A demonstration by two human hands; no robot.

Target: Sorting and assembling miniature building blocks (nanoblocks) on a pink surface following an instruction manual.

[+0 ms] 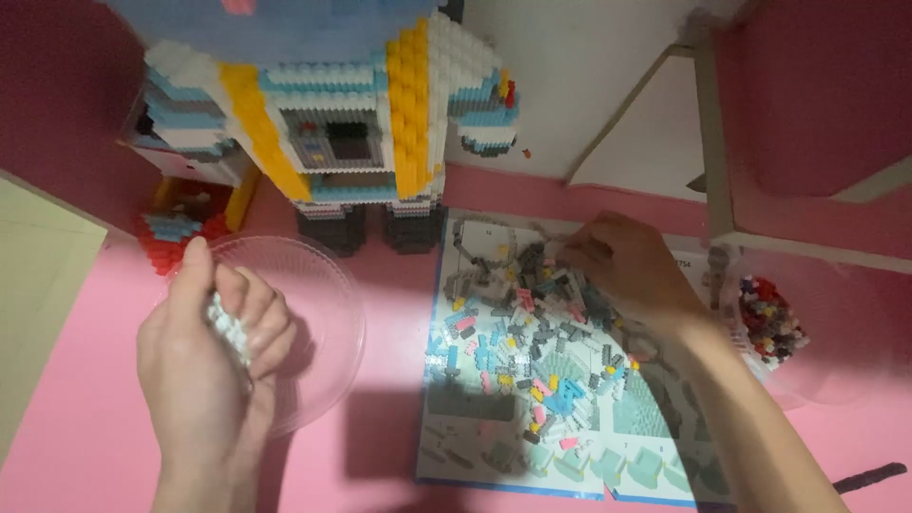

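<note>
My left hand is closed around a small white and pale blue brick assembly, held over a clear plastic dish on the pink table. My right hand reaches into a pile of loose tiny bricks, fingertips pinched at the pile's upper edge; what they pinch is hidden. The bricks lie scattered on an open instruction sheet. A large brick-built figure in white, blue, yellow and grey stands at the back.
A clear container of red, dark and white bricks sits at the right. A small red and blue brick build stands beside the figure's left. White furniture legs rise at the back right. A dark stick lies at the lower right.
</note>
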